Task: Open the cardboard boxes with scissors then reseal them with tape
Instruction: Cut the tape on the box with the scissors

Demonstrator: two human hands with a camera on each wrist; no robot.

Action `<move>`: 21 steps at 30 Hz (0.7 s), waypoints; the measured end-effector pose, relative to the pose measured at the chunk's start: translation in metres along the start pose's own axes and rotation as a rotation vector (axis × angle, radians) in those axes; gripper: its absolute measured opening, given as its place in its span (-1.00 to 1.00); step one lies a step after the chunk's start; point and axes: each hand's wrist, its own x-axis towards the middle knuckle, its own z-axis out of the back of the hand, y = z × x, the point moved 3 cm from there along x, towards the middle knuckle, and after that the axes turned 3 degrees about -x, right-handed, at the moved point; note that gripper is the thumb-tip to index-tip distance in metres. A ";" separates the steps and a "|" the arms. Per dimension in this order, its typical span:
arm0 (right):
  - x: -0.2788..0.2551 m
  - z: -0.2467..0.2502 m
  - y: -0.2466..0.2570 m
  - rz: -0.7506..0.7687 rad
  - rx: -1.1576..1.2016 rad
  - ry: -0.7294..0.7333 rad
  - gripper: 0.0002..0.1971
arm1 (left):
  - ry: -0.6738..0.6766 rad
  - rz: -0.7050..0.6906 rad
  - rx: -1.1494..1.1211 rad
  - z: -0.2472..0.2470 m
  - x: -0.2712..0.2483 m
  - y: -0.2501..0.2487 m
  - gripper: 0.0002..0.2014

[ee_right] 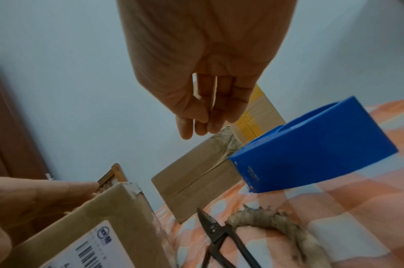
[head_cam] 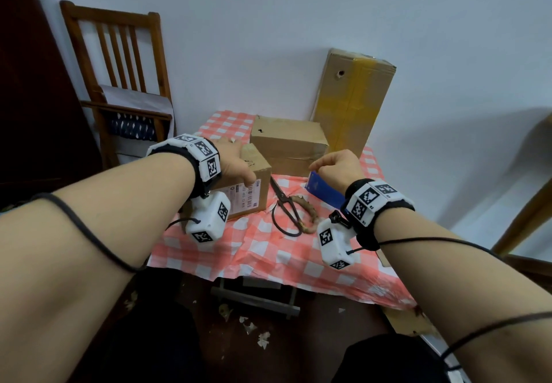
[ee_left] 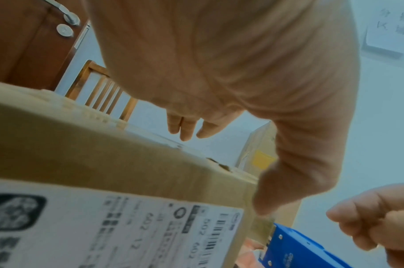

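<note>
Below the right hand's [ee_right: 203, 72] loose, empty fingers [ee_right: 219, 116] sits the blue tape dispenser [ee_right: 311, 150], untouched.

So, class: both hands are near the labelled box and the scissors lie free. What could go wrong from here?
1. The scissors lie with blades toward the labelled box; the left hand resting on it could shove it onto them.
2. The right hand hovers empty over the blue tape dispenser; a hasty reach may meet its cutting edge.

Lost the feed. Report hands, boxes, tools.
Left hand on labelled box; right hand empty above tape dispenser. Scissors untouched on checked cloth. Nothing in the way.
</note>
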 end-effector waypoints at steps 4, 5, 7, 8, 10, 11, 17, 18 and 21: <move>-0.006 -0.004 0.000 0.021 0.062 0.027 -0.77 | 0.032 0.021 -0.029 0.003 0.006 0.008 -0.39; -0.006 -0.009 0.005 0.043 0.093 0.032 -0.81 | 0.047 0.028 -0.055 0.001 0.006 0.012 -0.43; -0.005 -0.023 0.019 0.080 0.142 0.053 -0.90 | 0.077 0.038 -0.139 -0.002 0.003 0.017 -0.58; -0.004 -0.031 0.027 0.086 0.163 0.070 -0.95 | 0.083 0.039 -0.155 -0.004 0.002 0.019 -0.61; 0.001 -0.048 0.044 0.078 0.198 0.110 -0.87 | 0.072 0.021 -0.125 -0.006 0.002 0.022 -0.51; 0.003 -0.056 0.050 0.070 0.206 0.129 -0.79 | 0.067 0.006 -0.098 -0.006 0.003 0.023 -0.41; 0.015 -0.079 0.063 -0.015 0.134 0.174 -0.43 | 0.027 0.006 0.085 -0.021 0.013 0.033 0.08; 0.017 -0.081 0.063 -0.022 0.136 0.171 -0.43 | 0.025 0.008 0.095 -0.023 0.013 0.032 0.10; 0.020 -0.085 0.066 -0.045 0.137 0.158 -0.45 | 0.025 0.009 0.098 -0.023 0.013 0.032 0.12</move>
